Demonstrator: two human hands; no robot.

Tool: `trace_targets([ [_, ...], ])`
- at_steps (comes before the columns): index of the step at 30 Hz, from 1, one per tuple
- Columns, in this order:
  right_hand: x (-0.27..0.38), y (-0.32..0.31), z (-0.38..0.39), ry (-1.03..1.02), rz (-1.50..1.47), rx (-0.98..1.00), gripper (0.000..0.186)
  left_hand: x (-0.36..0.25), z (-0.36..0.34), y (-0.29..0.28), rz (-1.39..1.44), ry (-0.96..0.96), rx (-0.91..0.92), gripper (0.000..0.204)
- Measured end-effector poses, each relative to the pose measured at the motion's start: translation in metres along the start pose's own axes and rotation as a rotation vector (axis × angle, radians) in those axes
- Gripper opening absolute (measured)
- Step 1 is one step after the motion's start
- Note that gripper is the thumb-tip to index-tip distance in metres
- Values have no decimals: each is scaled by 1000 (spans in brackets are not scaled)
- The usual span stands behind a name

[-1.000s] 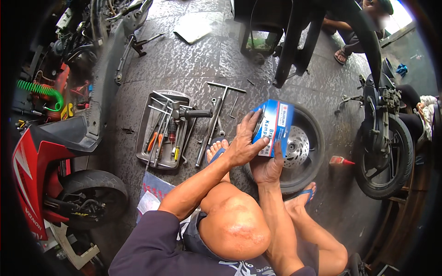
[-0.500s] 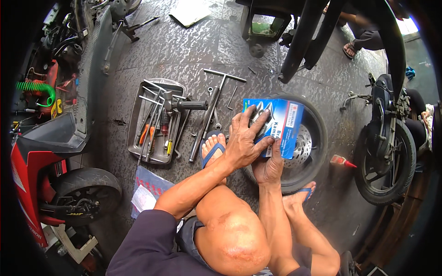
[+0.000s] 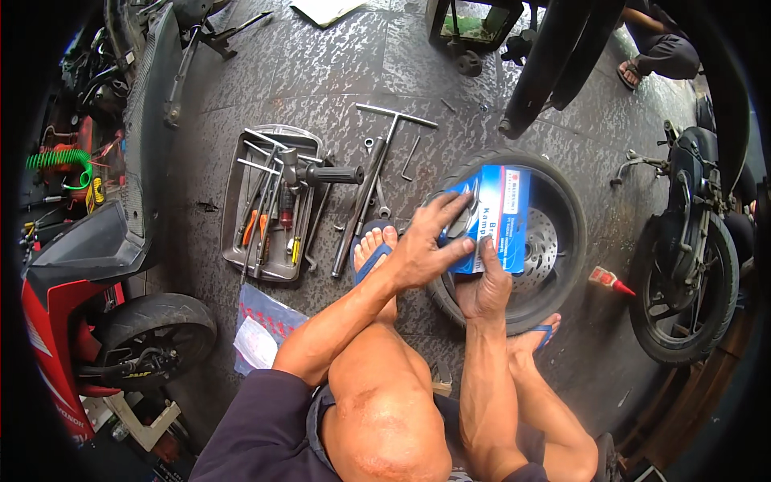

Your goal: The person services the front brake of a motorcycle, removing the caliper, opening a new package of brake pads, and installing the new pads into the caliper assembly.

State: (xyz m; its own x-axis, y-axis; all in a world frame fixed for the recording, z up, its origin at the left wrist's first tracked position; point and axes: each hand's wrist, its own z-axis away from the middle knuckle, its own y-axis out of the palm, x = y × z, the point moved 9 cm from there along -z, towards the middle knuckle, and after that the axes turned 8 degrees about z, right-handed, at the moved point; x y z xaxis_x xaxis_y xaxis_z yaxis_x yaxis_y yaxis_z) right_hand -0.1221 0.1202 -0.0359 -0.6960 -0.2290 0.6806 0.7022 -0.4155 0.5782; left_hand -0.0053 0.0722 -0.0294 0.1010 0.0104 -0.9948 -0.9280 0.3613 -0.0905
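Over the wheel (image 3: 554,233), both hands have lowered the blue box (image 3: 498,213); left hand (image 3: 422,249) on top.

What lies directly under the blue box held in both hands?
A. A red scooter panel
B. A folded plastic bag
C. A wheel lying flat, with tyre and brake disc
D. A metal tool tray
C: the blue box sits over the flat-lying wheel, gripped by the left hand and right hand.

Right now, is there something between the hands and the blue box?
Nothing visible. The left hand lies flat on the blue box, and the right hand grips its lower edge, above the wheel.
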Motion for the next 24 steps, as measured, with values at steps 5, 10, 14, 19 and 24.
trace_targets([
  [5,2,0,-2,16,30,39,53,-14,2,-7,-144,17,-44,56],
  [10,1,11,2,114,-130,108,56,-13,3,-15,-162,-29,-105,50],
  [14,5,12,5,121,-55,125,52,-15,5,-15,-161,-14,-134,51],
  [19,11,0,7,49,39,5,48,-43,8,-1,-382,208,31,68],
  [24,12,-9,6,-29,69,-63,47,-34,10,11,-45,73,103,78],
])
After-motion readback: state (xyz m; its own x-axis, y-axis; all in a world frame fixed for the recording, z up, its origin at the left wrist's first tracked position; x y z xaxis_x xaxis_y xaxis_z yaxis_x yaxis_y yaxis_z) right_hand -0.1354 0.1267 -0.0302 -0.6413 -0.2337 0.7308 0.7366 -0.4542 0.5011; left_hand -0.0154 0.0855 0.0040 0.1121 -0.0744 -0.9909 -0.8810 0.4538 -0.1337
